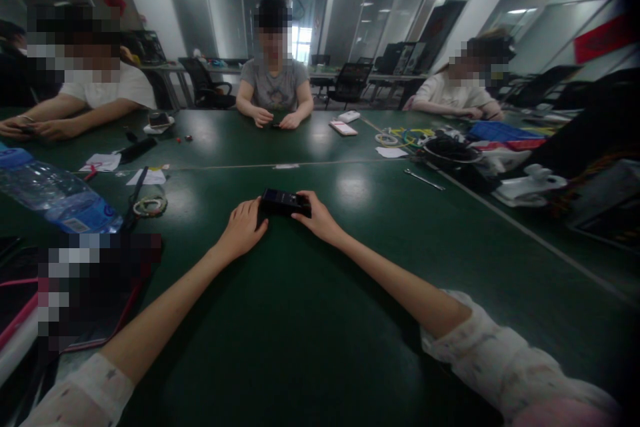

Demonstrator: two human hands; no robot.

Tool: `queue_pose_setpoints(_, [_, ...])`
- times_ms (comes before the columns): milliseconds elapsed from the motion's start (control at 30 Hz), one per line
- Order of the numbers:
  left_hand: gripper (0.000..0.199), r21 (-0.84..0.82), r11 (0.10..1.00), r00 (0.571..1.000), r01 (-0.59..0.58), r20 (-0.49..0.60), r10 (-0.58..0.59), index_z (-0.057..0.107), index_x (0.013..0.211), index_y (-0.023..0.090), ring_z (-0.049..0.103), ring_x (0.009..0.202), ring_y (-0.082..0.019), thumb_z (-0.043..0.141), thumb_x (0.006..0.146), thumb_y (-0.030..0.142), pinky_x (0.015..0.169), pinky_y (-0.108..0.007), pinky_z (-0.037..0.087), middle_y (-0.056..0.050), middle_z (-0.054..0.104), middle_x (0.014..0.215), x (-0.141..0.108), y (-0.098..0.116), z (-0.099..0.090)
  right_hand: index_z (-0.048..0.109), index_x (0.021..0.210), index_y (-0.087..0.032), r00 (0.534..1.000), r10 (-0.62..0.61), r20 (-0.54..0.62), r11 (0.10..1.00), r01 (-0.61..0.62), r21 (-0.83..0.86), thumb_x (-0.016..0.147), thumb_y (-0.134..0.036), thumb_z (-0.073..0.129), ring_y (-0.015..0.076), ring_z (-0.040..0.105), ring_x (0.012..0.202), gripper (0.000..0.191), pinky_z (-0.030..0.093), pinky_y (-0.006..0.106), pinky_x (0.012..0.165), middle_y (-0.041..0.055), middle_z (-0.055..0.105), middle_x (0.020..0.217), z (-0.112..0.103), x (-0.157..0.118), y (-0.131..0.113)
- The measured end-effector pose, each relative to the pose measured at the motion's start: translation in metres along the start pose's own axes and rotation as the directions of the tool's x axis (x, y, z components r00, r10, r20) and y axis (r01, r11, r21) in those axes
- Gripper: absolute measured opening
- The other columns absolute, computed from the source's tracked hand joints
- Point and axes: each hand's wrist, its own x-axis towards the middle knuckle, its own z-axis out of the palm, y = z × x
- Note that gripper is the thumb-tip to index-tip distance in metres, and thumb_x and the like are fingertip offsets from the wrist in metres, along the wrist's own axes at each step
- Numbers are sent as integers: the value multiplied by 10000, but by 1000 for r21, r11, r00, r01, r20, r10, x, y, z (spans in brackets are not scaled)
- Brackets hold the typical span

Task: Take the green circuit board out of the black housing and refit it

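Observation:
A small black box-shaped device with a dark screen (284, 199) rests on or just above the green table (300, 320), in the middle of the view. Its left end is gripped by my left hand (244, 225), fingers over the far side and thumb in front. At the opposite end, my right hand (316, 217) pinches the device between thumb and fingers. Faint marks show on the screen, too small to read. The exact kind of device cannot be made out.
To the left lie a large water bottle (57, 193), a beaded bracelet (150, 205) and a dark tablet-like thing (110, 287). A wrench (424, 179), coiled cables (400, 138) and a white part (533, 185) lie right. A phone (343, 127) lies farther back. Several people sit around the table.

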Motion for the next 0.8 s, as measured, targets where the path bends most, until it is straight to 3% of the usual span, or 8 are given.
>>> queue_pose_setpoints(433, [646, 13, 1000, 1000, 1, -16, -1, 232, 1449, 58, 384, 1317, -313, 365, 947, 442, 1061, -498, 346, -214, 415, 1417, 0, -3, 5, 435, 1235, -228, 999, 22, -27, 1000, -21, 22, 782, -206, 684, 239, 561, 1158, 518, 450, 472, 1011, 86, 572, 1215, 0, 0, -2])
queue_pose_setpoints(667, [556, 17, 999, 998, -43, -37, 44, 340, 1398, 96, 378, 1317, -295, 358, 954, 430, 1070, -492, 331, -184, 436, 1399, -1, -5, 6, 416, 1228, -226, 992, -19, -124, 992, 34, 118, 809, -246, 657, 233, 572, 1151, 484, 458, 454, 1026, 98, 554, 1233, 0, 0, -9])
queue_pose_setpoints(800, [510, 6, 999, 999, -45, -15, 46, 398, 1365, 124, 375, 1320, -290, 361, 958, 429, 1070, -497, 331, -166, 431, 1404, -2, -5, 4, 388, 1262, -230, 968, -39, -247, 994, 62, 85, 837, -306, 629, 246, 545, 1184, 495, 463, 449, 1032, 111, 520, 1264, -1, -1, -11])
